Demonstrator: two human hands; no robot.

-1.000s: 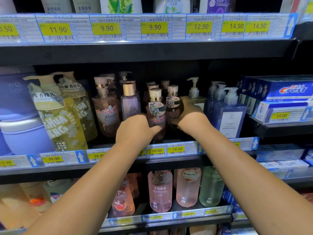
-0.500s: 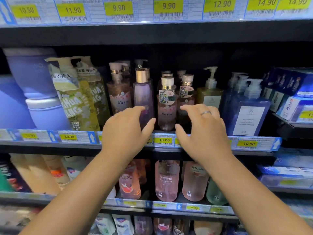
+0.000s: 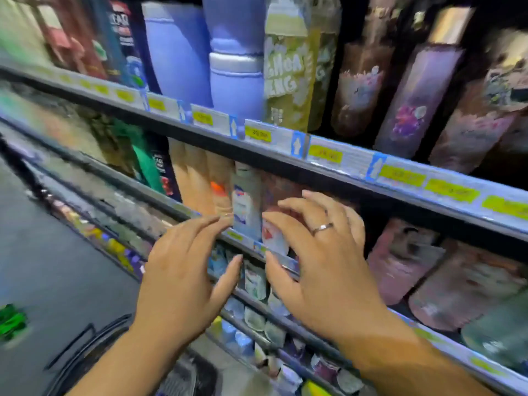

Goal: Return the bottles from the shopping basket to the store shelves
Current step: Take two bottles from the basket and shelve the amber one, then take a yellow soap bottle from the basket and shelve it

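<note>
Head view, tilted and smeared by motion blur. Store shelves (image 3: 328, 174) run on a slant from upper left to lower right, their front rims lined with yellow price tags (image 3: 258, 134) whose print is too blurred to read.

On the upper shelf, from left to right, stand two stacked purple tubs (image 3: 237, 81), a yellow-green bottle (image 3: 288, 78), a brown bottle (image 3: 361, 87) with a floral label and a lilac bottle (image 3: 418, 98) with a gold cap. Darker bottles at the far right are too blurred to make out.

On the shelf below stand a green pack (image 3: 145, 164), orange bottles (image 3: 197, 178) and a white bottle (image 3: 245, 201). Further right are pink bottles (image 3: 400, 261). Lower shelves hold rows of small packs that cannot be told apart.

Both bare arms reach up from the bottom edge. The left hand (image 3: 183, 270) and right hand (image 3: 323, 270) hover side by side in front of the middle shelves, backs to the camera, a narrow gap between them. On each hand the fingers are spread and only slightly bent, and neither hand holds anything. The left fingertips lie over the base of the white bottle, but it is unclear whether they touch it. A ring (image 3: 322, 227) sits on one right finger.

Grey floor (image 3: 43, 252) fills the left side. At the bottom, below the left forearm, sits the dark basket (image 3: 188, 375) with its thin black handles (image 3: 83, 350). What is inside it cannot be seen.
</note>
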